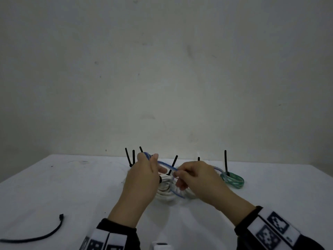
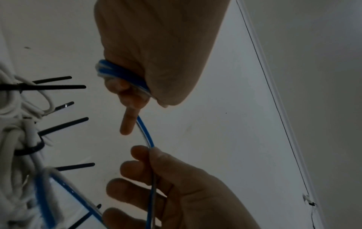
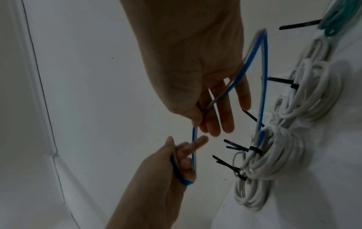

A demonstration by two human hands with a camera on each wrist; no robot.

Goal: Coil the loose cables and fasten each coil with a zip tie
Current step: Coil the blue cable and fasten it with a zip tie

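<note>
1. Head view: a white table meets a bare, scuffed pale wall. Both hands are raised just above the table's middle, over a heap of white cable coils bound with black zip ties whose tails stick up. The left hand grips a small bundle of blue cable; one strand runs roughly level, left to right, into the right hand, whose thumb and forefinger pinch it. A green coil, tied, lies to the right. A loose black zip tie lies curved near the table's front left.

2. Left wrist view: the left hand has thumb and fingers curled round several turns of blue cable, flat with a pale stripe; its forefinger points toward the other hand. A single strand passes to the right hand, pinched between thumb and forefinger, the other fingers loosely spread. White coils sit at the left edge.

3. Right wrist view: the right hand pinches the strand, which bends sharply behind it and drops onto the white coils. The left hand holds the blue loops. The green coil shows in the top corner.
</note>
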